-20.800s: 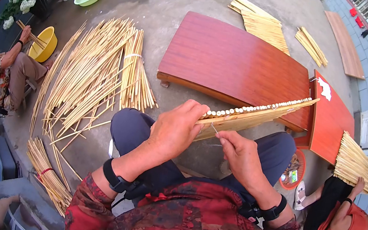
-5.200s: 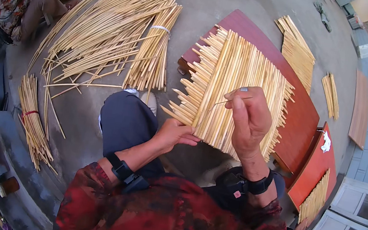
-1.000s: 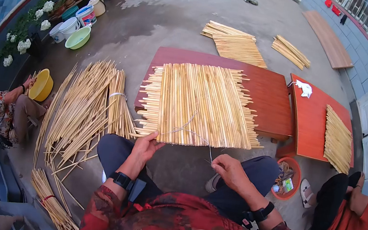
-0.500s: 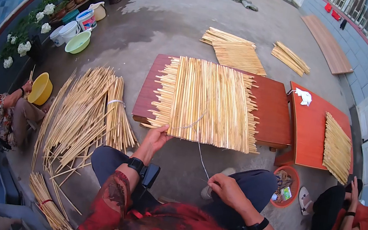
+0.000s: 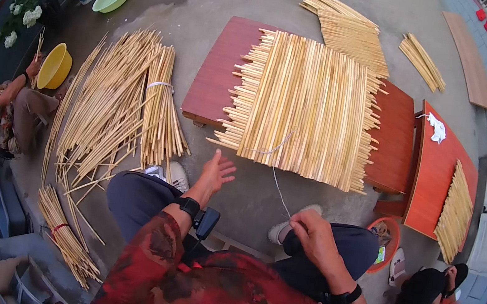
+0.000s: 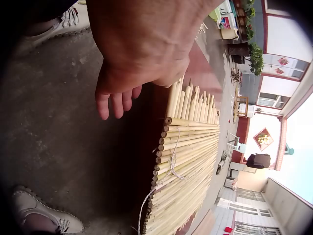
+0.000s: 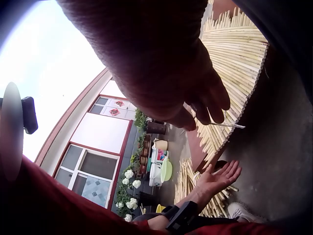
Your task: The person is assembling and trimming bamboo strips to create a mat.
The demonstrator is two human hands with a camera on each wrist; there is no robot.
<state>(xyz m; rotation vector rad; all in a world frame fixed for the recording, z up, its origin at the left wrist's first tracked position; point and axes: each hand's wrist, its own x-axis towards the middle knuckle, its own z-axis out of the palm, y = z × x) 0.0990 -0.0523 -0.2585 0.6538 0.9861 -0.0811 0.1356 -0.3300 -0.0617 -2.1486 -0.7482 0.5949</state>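
A mat of pale reed stalks (image 5: 310,105) lies flat on the low red-brown table (image 5: 221,67), its stalk ends uneven at both sides. My left hand (image 5: 212,172) hovers just off the mat's near left corner, fingers extended and holding nothing. In the left wrist view, that hand (image 6: 142,54) hangs beside the row of cut stalk ends. My right hand (image 5: 312,238), above my right knee, pinches a thin pale string (image 5: 281,189) between thumb and fingers. This string runs up to the mat's near edge, and a loop of it lies on top.
To the left lie a large heap of loose reeds (image 5: 111,88) and tied bundles. A second orange-red table (image 5: 441,175) with a smaller mat (image 5: 456,212) stands right, an orange basket (image 5: 391,237) below it. One person sits by a yellow basin (image 5: 55,66), another at right.
Earlier the mat was held tilted over my lap; now it lies on the table. Within the last second it slid right, my left hand released its corner, and the string stretched out longer.
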